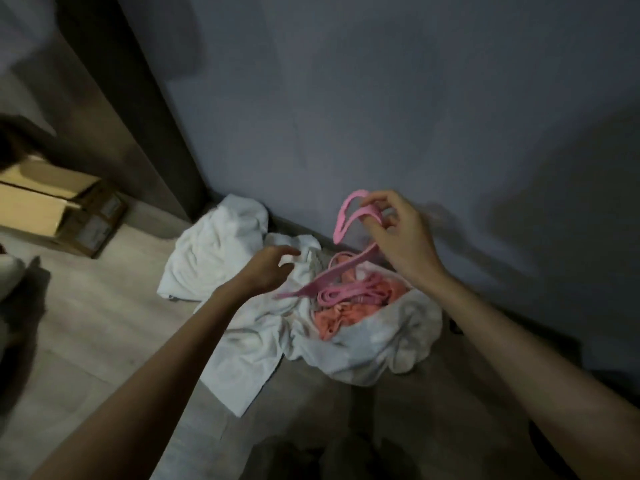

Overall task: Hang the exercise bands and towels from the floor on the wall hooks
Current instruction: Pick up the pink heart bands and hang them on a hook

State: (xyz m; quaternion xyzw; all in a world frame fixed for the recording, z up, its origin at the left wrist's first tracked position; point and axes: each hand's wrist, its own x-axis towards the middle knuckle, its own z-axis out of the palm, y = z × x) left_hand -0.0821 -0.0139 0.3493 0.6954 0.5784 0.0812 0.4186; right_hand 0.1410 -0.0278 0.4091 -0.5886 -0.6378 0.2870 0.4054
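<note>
Snagging hazard. Found right hand (398, 233) pinching a pink band (341, 216), held above the heap of bands (349, 299) nested in white towels (214, 244) on the floor (104, 323) by the wall (381, 98), with its lower end trailing into that heap. Found left hand (268, 271) loosely curled, gripping nothing, just over a towel. Judged a lift likely to drag tangled bands along. Saw no hooks.

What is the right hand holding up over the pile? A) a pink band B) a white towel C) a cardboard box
A: the right hand pinches a pink band, its loop raised above the white towels on the floor.
</note>
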